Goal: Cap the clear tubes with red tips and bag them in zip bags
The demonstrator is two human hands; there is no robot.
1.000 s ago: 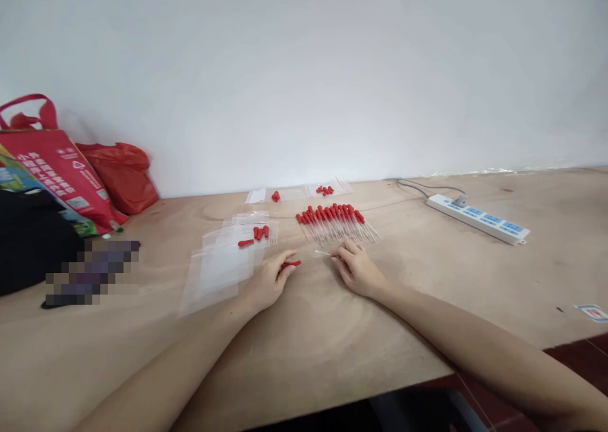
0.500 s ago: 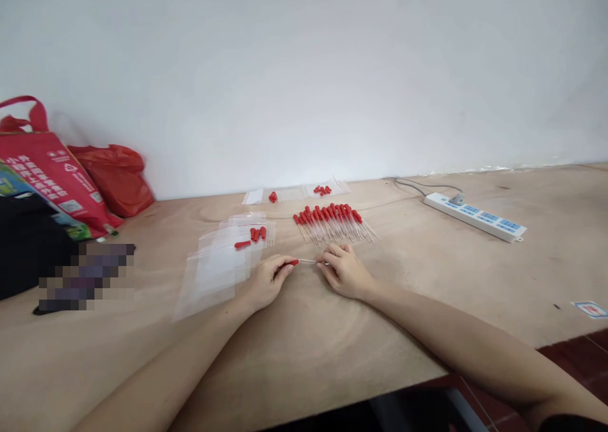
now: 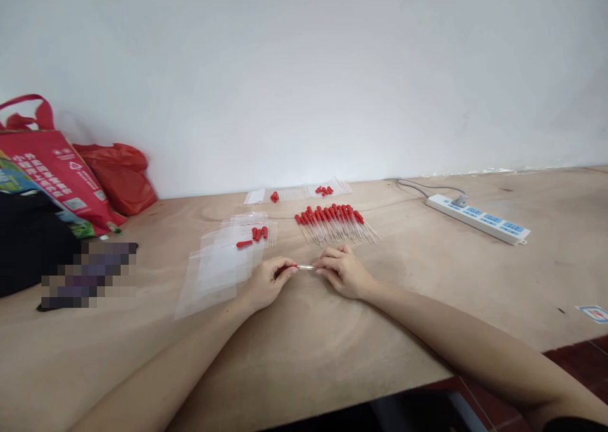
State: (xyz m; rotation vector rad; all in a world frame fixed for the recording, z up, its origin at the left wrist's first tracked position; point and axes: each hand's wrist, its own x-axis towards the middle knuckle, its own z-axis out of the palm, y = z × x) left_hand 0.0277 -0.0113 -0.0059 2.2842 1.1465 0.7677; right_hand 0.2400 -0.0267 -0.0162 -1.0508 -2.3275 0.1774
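Between thumb and fingers, my left hand (image 3: 272,282) pinches a red rubber bulb (image 3: 287,269), mostly covered by the fingers. A clear glass dropper tube (image 3: 306,267) runs from the bulb to my right hand (image 3: 346,272), whose closed fingers grip its other end. Bulb and tube lie in one line, close above the tabletop; whether the tube sits inside the bulb is hidden. Just beyond my right hand lies a row of droppers with red bulbs (image 3: 332,214). Several loose red bulbs (image 3: 258,234) rest on clear zip bags (image 3: 216,270) left of my hands, beside a few bare tubes (image 3: 272,234).
Farther back are more bags with red bulbs (image 3: 324,191) and tubes (image 3: 293,194). A white power strip (image 3: 477,218) with a cable stands at right. Red bags (image 3: 121,175) and a black item (image 3: 33,242) occupy the left side. The table's front edge is near my forearms.
Less of the red bulb shows at my left fingertips, and the hands sit slightly lower around the dropper. The whole view has shifted a little; the other things stay put.
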